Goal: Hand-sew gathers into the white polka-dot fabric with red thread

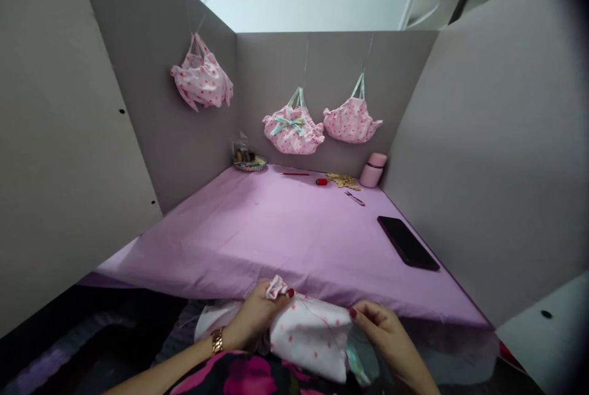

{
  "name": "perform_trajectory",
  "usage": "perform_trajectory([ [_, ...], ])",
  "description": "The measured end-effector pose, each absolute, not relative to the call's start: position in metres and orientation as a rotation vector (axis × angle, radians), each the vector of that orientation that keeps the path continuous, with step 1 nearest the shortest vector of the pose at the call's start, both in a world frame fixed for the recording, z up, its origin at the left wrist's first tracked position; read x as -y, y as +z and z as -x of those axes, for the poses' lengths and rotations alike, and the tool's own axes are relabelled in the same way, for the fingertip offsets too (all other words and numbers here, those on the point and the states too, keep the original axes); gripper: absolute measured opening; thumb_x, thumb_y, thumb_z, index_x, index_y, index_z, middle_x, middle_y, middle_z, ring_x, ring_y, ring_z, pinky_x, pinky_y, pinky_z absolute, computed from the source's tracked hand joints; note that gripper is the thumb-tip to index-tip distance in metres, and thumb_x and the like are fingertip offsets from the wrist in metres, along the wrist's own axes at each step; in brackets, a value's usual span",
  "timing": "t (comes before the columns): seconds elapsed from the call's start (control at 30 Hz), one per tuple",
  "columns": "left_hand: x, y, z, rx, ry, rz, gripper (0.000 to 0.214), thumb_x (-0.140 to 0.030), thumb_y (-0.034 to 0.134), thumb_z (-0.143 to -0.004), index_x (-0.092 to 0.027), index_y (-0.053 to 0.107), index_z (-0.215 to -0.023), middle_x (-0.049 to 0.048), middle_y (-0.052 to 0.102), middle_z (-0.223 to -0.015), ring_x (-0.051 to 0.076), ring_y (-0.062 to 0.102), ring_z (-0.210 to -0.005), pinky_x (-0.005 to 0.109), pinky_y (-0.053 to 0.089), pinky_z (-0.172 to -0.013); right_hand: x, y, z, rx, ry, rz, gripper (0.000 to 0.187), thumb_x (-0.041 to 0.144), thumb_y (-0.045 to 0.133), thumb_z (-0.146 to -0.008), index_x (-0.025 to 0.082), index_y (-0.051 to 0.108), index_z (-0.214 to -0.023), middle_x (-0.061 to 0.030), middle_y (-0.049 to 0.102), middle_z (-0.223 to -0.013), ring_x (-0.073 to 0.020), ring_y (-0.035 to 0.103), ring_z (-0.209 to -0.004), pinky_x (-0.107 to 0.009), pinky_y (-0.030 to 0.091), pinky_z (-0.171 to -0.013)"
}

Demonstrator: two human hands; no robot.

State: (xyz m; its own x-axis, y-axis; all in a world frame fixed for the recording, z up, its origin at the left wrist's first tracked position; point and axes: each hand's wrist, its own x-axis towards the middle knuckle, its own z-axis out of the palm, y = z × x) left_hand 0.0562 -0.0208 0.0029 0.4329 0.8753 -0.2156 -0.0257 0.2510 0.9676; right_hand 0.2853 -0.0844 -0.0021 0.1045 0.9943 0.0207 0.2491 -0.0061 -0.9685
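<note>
Both hands work below the table's front edge on a piece of white fabric with pink dots [313,337]. My left hand [257,315], with a gold watch on its wrist, pinches a bunched corner of the fabric between thumb and fingers. My right hand [384,327] grips the fabric's right side, fingers curled. A thin thread runs across the cloth between the two hands. A greenish ribbon edge shows under the fabric at the lower right.
A table under a purple cloth [257,229] is walled by grey panels. On it lie a black phone [407,241], small scissors [354,197], a red spool [321,181], a pink cup [373,169] and a small tray [249,164]. Three pink dotted pouches [294,128] hang on the panels.
</note>
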Motion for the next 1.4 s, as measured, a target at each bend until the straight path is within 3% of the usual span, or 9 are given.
perform_trajectory([
  [0.23, 0.028, 0.003, -0.064, -0.951, 0.882, -1.166, 0.023, -0.033, 0.061, -0.069, -0.017, 0.045, -0.066, -0.0044, 0.047, -0.063, 0.010, 0.041, -0.058, 0.023, 0.032, -0.056, 0.092, -0.016, -0.285, 1.122, 0.898, 1.385, 0.030, 0.041, 0.060, -0.073, 0.017, 0.051, -0.058, 0.0018, 0.044, -0.057, -0.0131, 0.040, -0.055, -0.023, 0.034, -0.052],
  [0.67, 0.033, -0.001, -0.044, -0.945, 0.902, -1.153, 0.020, -0.032, 0.061, -0.069, -0.019, 0.046, -0.064, -0.0033, 0.047, -0.062, 0.012, 0.042, -0.059, 0.023, 0.032, -0.059, 0.083, -0.020, -0.273, 1.308, 0.854, 1.485, 0.032, 0.044, 0.057, -0.074, 0.017, 0.053, -0.058, 0.0016, 0.044, -0.055, -0.0121, 0.040, -0.051, -0.022, 0.035, -0.047],
  [0.83, 0.031, -0.003, -0.042, -0.967, 0.900, -1.220, 0.019, -0.034, 0.059, -0.071, -0.019, 0.049, -0.064, -0.0019, 0.050, -0.062, 0.013, 0.043, -0.059, 0.023, 0.032, -0.058, 0.084, -0.004, -0.266, 1.270, 0.687, 1.611, 0.029, 0.043, 0.056, -0.075, 0.018, 0.063, -0.086, -0.0027, 0.056, -0.066, -0.0167, 0.050, -0.059, -0.023, 0.040, -0.051],
  [1.0, 0.031, -0.001, -0.043, -0.893, 0.831, -1.299, 0.020, -0.037, 0.058, -0.072, -0.018, 0.055, -0.069, -0.0007, 0.053, -0.065, 0.013, 0.047, -0.061, 0.024, 0.035, -0.060, 0.081, 0.022, -0.225, 1.527, 0.810, 1.515, 0.038, 0.039, 0.053, -0.077, 0.017, 0.060, -0.107, -0.0013, 0.058, -0.061, -0.0163, 0.053, -0.054, -0.023, 0.041, -0.049],
  [1.13, 0.031, 0.000, -0.041, -0.875, 0.799, -1.313, 0.022, -0.037, 0.059, -0.071, -0.016, 0.057, -0.072, 0.0003, 0.056, -0.068, 0.014, 0.048, -0.064, 0.025, 0.038, -0.063, 0.074, 0.022, -0.201, 1.761, 0.813, 1.456, 0.025, 0.033, 0.049, -0.080, 0.018, 0.066, -0.090, -0.0027, 0.065, -0.069, -0.0181, 0.058, -0.062, -0.025, 0.043, -0.058],
  [1.23, 0.030, -0.002, -0.038, -0.907, 0.794, -1.321, 0.024, -0.039, 0.060, -0.071, -0.015, 0.055, -0.070, -0.0008, 0.052, -0.065, 0.012, 0.045, -0.061, 0.024, 0.036, -0.060, 0.074, 0.015, -0.197, 1.722, 0.784, 1.458, 0.029, 0.036, 0.045, -0.082, 0.018, 0.065, -0.071, -0.0020, 0.064, -0.065, -0.0179, 0.058, -0.061, -0.023, 0.042, -0.056],
  [1.4, 0.029, -0.005, -0.038, -0.903, 0.774, -1.238, 0.028, -0.039, 0.062, -0.068, -0.016, 0.048, -0.065, -0.0035, 0.044, -0.061, 0.010, 0.037, -0.056, 0.023, 0.033, -0.055, 0.080, 0.007, -0.195, 1.593, 0.745, 1.476, 0.031, 0.040, 0.047, -0.081, 0.017, 0.063, -0.067, -0.0010, 0.060, -0.058, -0.0165, 0.055, -0.056, -0.021, 0.040, -0.050],
])
